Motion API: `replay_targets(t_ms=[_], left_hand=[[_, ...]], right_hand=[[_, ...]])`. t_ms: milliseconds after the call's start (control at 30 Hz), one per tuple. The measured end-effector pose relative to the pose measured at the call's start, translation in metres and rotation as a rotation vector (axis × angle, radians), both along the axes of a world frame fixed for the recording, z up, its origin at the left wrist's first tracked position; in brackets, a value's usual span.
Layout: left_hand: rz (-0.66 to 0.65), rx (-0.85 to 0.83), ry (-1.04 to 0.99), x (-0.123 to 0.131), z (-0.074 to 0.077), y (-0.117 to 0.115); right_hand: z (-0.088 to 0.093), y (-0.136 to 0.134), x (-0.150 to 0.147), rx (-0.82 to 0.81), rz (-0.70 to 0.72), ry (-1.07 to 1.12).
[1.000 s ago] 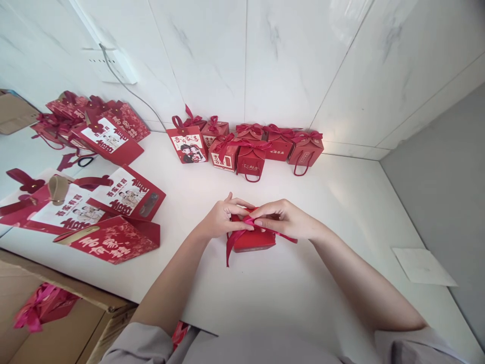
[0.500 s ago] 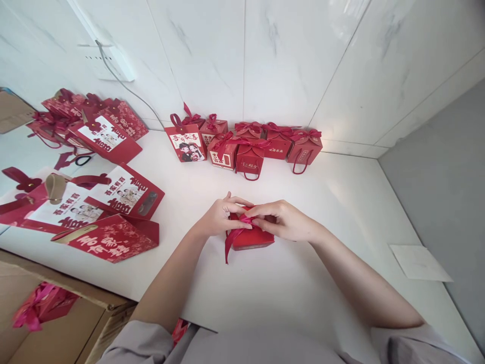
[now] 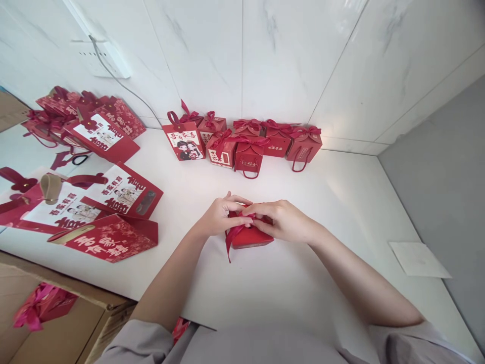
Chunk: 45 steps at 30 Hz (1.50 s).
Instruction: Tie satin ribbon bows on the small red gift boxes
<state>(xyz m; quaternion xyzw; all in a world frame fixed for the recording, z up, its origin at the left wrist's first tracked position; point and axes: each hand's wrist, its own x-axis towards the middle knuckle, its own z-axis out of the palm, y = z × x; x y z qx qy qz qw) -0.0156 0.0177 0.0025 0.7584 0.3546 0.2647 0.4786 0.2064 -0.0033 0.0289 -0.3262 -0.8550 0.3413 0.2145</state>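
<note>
A small red gift box (image 3: 252, 238) sits on the white table in front of me. Across its top runs a dark red ribbon (image 3: 234, 234), one tail hanging over the box's left front corner. My left hand (image 3: 224, 215) pinches the ribbon from the left, thumb pointing right. From the right, my right hand (image 3: 282, 221) closes its fingertips on the same ribbon at the middle of the lid. The fingers of both hands meet there and partly cover the knot or loop, so its exact form is hidden.
Several ribbon-tied red boxes (image 3: 249, 156) stand along the tiled wall. Larger red gift bags (image 3: 113, 237) crowd the left side. An open cardboard box (image 3: 56, 336) at lower left holds another red box (image 3: 56, 303). A white card (image 3: 419, 259) lies at right.
My fingertips have shifted slightly over the ribbon at the top of the box, and my right hand has closed in nearer the left thumb. The view has moved slightly; the box stays in place.
</note>
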Motion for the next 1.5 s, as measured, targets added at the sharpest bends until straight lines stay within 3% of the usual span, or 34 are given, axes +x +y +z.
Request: replay_targets(t_ms=[200, 333, 467, 767, 1100, 1500], left_hand=[[0.009, 0.023, 0.028, -0.002, -0.003, 0.001], [0.025, 0.036, 0.026, -0.002, -0.007, 0.001], [0.035, 0.086, 0.031, -0.001, -0.008, -0.001], [0.082, 0.172, 0.031, 0.004, 0.004, -0.011], [0.042, 0.099, 0.003, 0.002, 0.002, -0.009], [0.039, 0.147, -0.003, 0.004, 0.000, -0.009]], right_hand=[[0.002, 0.003, 0.008, -0.192, -0.038, 0.049], [0.001, 0.008, 0.013, -0.149, -0.078, -0.010], [0.004, 0.008, 0.013, -0.207, -0.082, 0.031], [-0.005, -0.007, -0.012, -0.238, -0.339, 0.173], [0.000, 0.002, 0.000, -0.225, -0.310, 0.146], [-0.012, 0.000, -0.008, -0.278, -0.312, 0.195]])
